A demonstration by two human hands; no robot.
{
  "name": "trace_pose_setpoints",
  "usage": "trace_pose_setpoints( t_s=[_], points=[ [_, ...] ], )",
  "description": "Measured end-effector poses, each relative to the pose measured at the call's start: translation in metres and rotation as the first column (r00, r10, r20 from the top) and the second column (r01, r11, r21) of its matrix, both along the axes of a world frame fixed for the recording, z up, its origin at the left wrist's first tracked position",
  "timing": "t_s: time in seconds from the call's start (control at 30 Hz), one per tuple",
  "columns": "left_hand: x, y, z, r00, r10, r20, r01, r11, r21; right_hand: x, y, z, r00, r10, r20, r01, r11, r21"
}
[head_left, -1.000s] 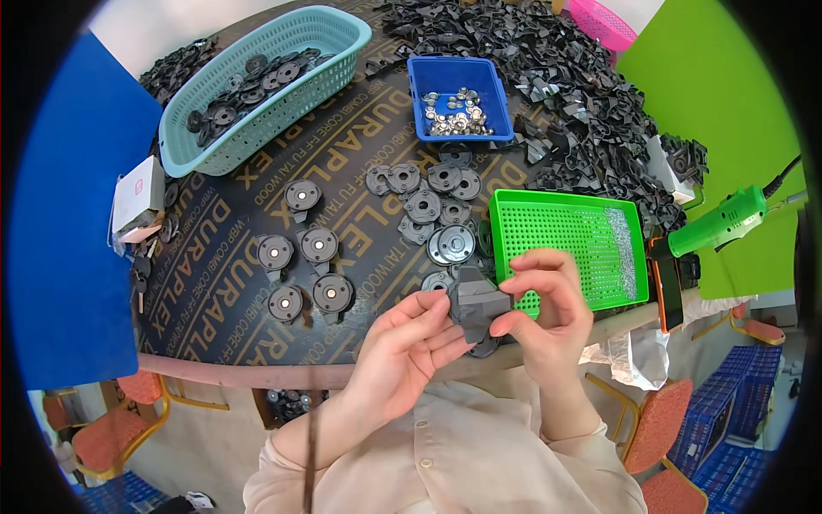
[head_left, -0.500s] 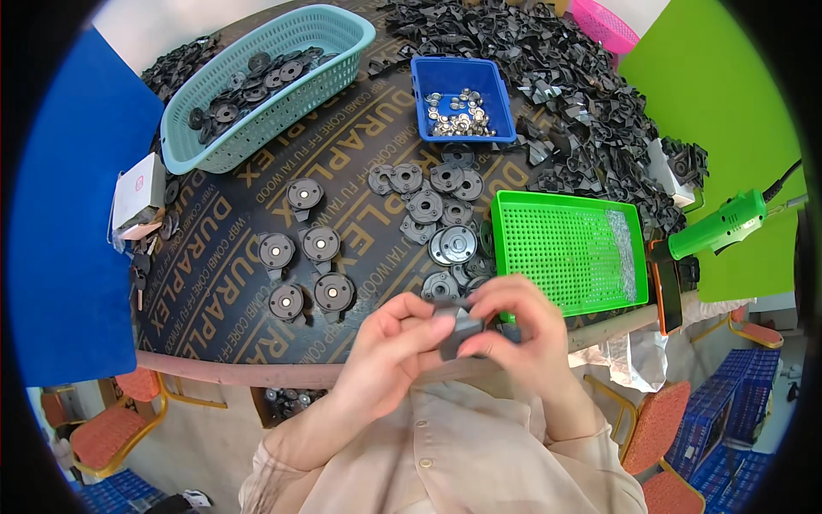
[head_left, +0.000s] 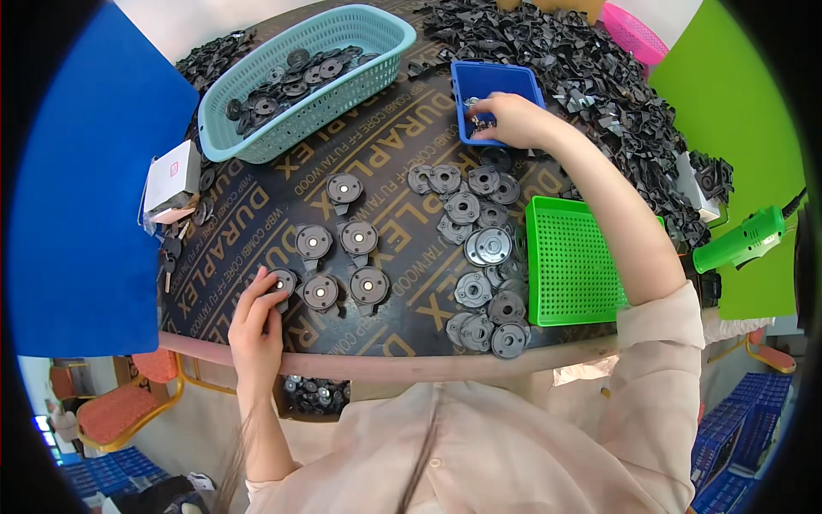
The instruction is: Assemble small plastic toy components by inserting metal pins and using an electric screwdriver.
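Observation:
My left hand (head_left: 259,319) has its fingers closed on the edge of a round black part (head_left: 281,281) with a bright metal centre, lying on the dark table. Several like it, each with a small tab, lie to its right, among them one black disc part (head_left: 320,292). Farther off, my right hand (head_left: 511,121) reaches over the rim of a blue bin (head_left: 501,77). Its thumb and fingers are bent and apart among small shiny metal pieces (head_left: 472,103); most of these are hidden by the hand.
Loose black discs (head_left: 462,207) with holes lie mid-table, left of a green perforated tray (head_left: 574,265) partly covered by my right arm. A pale teal basket (head_left: 257,150) of discs stands far left. Black pieces (head_left: 616,128) are heaped far right, near a green power tool (head_left: 741,240).
My hands have parted from the dark piece they held together. The left moved left to the table, where another disc part now lies. The right went out to the blue bin.

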State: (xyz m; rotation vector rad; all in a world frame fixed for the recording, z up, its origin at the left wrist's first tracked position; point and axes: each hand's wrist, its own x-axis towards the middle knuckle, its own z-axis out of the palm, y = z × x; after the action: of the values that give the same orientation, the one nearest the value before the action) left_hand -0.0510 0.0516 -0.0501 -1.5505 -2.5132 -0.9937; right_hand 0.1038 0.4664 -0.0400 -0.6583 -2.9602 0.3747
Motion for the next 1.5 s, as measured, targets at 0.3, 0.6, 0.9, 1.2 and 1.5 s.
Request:
trace_pose_setpoints(
  t_s=[0.3,0.6,0.9,1.2,1.5],
  points=[
    [0.072,0.045,0.011,0.91,-0.396,-0.121,0.407,0.909,0.088,-0.006,-0.007,-0.002,0.986,-0.138,-0.091,0.129,0.987,-0.095],
    [0.132,0.084,0.007,0.896,-0.4,0.195,0.418,0.907,-0.057,-0.003,0.001,0.0,0.989,-0.148,-0.011,0.148,0.987,-0.059],
    [0.124,0.088,0.018,0.5,-0.25,0.829,0.158,0.968,0.197,0.014,-0.011,0.036,0.943,-0.281,-0.18,0.242,0.947,-0.21],
    [0.115,0.1,0.018,-0.271,-0.158,0.949,-0.029,0.987,0.156,0.088,-0.152,0.07,0.939,-0.031,-0.342,-0.164,0.834,-0.527],
    [0.12,0.097,0.016,-0.439,-0.205,0.875,-0.026,0.976,0.216,0.098,-0.173,0.045,0.934,-0.272,-0.232,0.004,0.656,-0.755]
  ],
)
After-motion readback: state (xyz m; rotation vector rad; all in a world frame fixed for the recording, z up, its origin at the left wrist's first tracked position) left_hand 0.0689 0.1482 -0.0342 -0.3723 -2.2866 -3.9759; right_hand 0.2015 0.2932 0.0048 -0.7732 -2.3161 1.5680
